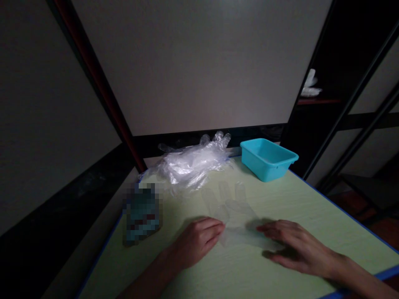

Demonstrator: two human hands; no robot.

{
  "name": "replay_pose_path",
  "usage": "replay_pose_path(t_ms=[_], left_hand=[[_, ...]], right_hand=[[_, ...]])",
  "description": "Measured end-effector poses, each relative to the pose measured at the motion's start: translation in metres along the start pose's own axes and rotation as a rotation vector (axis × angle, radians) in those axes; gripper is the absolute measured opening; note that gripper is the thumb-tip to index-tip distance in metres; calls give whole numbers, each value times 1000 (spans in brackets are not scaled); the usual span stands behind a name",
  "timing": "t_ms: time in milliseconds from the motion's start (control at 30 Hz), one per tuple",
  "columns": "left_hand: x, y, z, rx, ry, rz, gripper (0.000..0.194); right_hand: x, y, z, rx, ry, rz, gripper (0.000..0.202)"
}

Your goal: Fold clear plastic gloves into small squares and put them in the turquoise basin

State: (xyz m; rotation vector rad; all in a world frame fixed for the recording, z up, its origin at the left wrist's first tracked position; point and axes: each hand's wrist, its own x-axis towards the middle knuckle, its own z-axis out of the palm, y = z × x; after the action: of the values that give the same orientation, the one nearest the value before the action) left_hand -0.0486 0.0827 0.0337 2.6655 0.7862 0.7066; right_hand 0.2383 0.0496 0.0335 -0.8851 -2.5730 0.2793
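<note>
A clear disposable plastic glove (238,214) lies spread on the table, its fingers pointing away from me. My left hand (201,241) is at the glove's left edge, fingers pressed together in a pinch on the thin film. Over the right side of the glove is my right hand (296,245), thumb and fingers apart, nothing gripped between them; whether its fingertips touch the film I cannot tell. Farther back sits a crumpled heap of clear plastic gloves (193,162).
A turquoise plastic basin (268,162) stands at the table's back right corner. On the left is a pixelated, blurred-out item (142,216). The pale green table (224,274) has blue edging and meets a cabinet panel (202,66) behind. White objects (311,85) rest on a dark shelf at right.
</note>
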Motion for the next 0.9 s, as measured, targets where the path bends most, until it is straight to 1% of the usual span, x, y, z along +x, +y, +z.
replay_pose_path(t_ms=[100, 300, 400, 533, 667, 767, 900], left_hand=[[1, 1, -1, 55, 2, 54, 26], [1, -2, 3, 134, 78, 196, 25], [1, -2, 4, 153, 60, 219, 24], [1, -1, 2, 154, 40, 238, 24], [2, 0, 1, 137, 17, 235, 24], [2, -1, 1, 110, 17, 231, 24], [0, -3, 2, 14, 4, 183, 25]], right_hand=[[-1, 10, 3, -119, -23, -68, 42], [12, 26, 3, -349, 8, -246, 36], [18, 30, 2, -418, -41, -287, 34], [20, 31, 0, -424, -137, -299, 35], [19, 31, 0, -398, -179, -289, 36], [18, 32, 1, -366, -197, -267, 36], [19, 31, 1, -256, -171, -215, 35]])
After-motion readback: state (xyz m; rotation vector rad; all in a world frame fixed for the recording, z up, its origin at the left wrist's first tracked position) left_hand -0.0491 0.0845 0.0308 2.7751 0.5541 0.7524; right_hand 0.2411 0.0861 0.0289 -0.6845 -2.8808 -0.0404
